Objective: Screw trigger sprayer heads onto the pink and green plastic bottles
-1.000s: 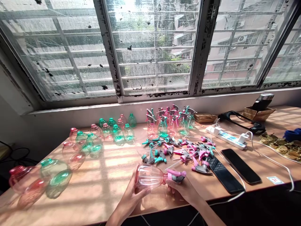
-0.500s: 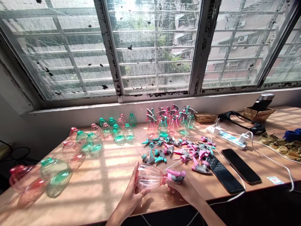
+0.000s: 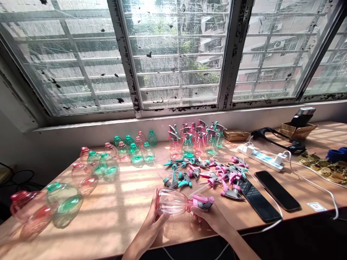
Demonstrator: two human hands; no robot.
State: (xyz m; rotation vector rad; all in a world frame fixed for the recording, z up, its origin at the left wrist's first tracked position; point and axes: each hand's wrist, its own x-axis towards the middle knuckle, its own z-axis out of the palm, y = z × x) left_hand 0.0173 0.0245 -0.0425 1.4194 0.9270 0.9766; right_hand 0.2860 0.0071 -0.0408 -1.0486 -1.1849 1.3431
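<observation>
Holding a pink bottle (image 3: 172, 202) on its side just above the near edge of the worktop (image 3: 121, 213), the person has both hands on it. The left hand (image 3: 154, 225) cups the rounded base with fingers wrapped around the body, while the right hand (image 3: 210, 218) grips the pink-and-grey trigger sprayer (image 3: 202, 202) seated at the neck. The step in hand looks like screwing the sprayer onto the bottle. To do it well, the left hand should keep the thin body steady without squeezing it out of round, and the right should turn the collar rather than the nozzle, keeping it square to the neck so the thread does not cross. Loose sprayers (image 3: 206, 175) lie just beyond, finished bottles (image 3: 196, 141) stand behind them, and two phones (image 3: 267, 198) lie near the right hand.
</observation>
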